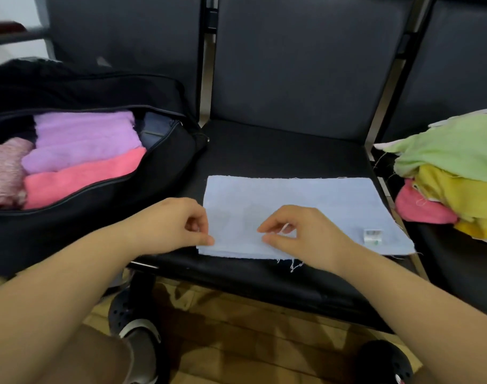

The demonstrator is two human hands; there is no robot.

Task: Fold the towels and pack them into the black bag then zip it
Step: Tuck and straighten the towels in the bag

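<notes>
Both hands curl at the blue towel [292, 214] on the middle seat [264, 151]: left hand [178, 223] pinches its left edge, right hand [300, 231] pinches a loose thread. Risk: layers slipping apart mid-fold. Left of the towel the black bag [159, 173] gapes, holding folded towels [81, 159]; unfolded ones [453, 173] pile right.

Blue towel [306, 214]: folded flat on seat [278, 151].
Left hand [173, 223]: pinches its left edge.
Right hand [300, 234]: pinches its top layer.
Black bag [153, 173]: unzipped, towels inside.
</notes>
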